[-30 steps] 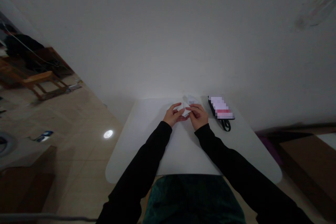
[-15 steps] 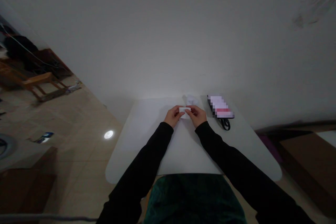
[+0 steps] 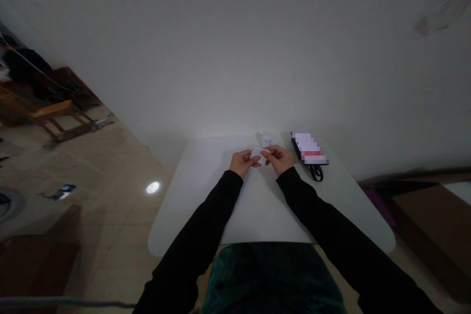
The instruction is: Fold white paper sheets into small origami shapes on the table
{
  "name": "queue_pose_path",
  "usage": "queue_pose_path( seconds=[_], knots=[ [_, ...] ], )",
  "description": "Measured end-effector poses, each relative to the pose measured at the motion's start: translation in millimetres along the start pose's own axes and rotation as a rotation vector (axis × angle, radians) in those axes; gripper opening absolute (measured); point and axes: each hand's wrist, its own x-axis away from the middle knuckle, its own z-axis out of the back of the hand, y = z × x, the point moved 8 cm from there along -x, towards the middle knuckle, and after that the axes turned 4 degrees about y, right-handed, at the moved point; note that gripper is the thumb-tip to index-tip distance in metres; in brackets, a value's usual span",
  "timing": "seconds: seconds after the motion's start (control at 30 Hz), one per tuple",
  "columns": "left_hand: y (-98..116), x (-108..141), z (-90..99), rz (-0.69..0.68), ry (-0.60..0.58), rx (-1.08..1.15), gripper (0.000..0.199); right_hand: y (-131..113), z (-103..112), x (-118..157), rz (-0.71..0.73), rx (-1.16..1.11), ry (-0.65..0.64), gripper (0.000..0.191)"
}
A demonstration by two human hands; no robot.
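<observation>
Between both hands is a small piece of white paper [image 3: 260, 155], raised over the white table [image 3: 257, 211]. My left hand [image 3: 243, 162] pinches its left side, thumb in front and fingers behind. At the right side, my right hand [image 3: 279, 158] grips the upper edge between thumb and fingers. How the paper is folded is too small to make out. Just behind my hands lies a crumpled whitish thing [image 3: 269, 138], partly hidden by the right hand.
A phone [image 3: 311, 149] with a blurred-out screen and a black strap [image 3: 316, 172] lies at the table's right rear. The wall [image 3: 235, 59] rises behind the table. On the left floor stands a wooden chair [image 3: 55, 109]; a cardboard box [image 3: 434, 221] is at the right.
My right hand has shifted slightly right and turned. The paper, flat and facing me before, now looks tilted, with its upper right edge bent or lifted.
</observation>
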Motion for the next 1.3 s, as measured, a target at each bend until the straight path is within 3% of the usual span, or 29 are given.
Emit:
queue_pose_path(
  seconds=[0.17, 0.27, 0.47, 0.53, 0.77, 0.9, 1.03, 1.3],
  knots=[
    [0, -1, 2.8, 0.008, -0.040, -0.044, 0.044, -2, -2, 2, 0.039, 0.119, -0.031, 0.029],
    [3, 1, -1.7, -0.046, -0.096, -0.139, 0.043, -9, 1, 1, 0.132, 0.217, -0.032, 0.034],
    [36, 14, -3.6, -0.451, -0.028, -0.523, 0.027, -35, -13, 3, 0.411, 0.414, -0.257, 0.029],
    [39, 14, -1.9, -0.478, -0.014, -0.557, 0.025, -34, -13, 3, 0.394, 0.437, -0.254, 0.029],
    [30, 9, 13.6, -0.329, 0.106, -0.506, 0.026, -17, -4, 3, 0.246, 0.314, -0.074, 0.026],
    [35, 14, 10.3, -0.386, 0.103, -0.510, 0.027, -15, -6, 3, 0.255, 0.316, -0.088, 0.024],
    [39, 14, 11.3, -0.443, 0.164, -0.698, 0.022, -11, -11, 5, 0.267, 0.331, -0.140, 0.022],
    [46, 13, 1.2, -0.532, 0.069, -0.920, 0.020, -2, -10, 5, 0.249, 0.309, -0.101, 0.010]
  ],
)
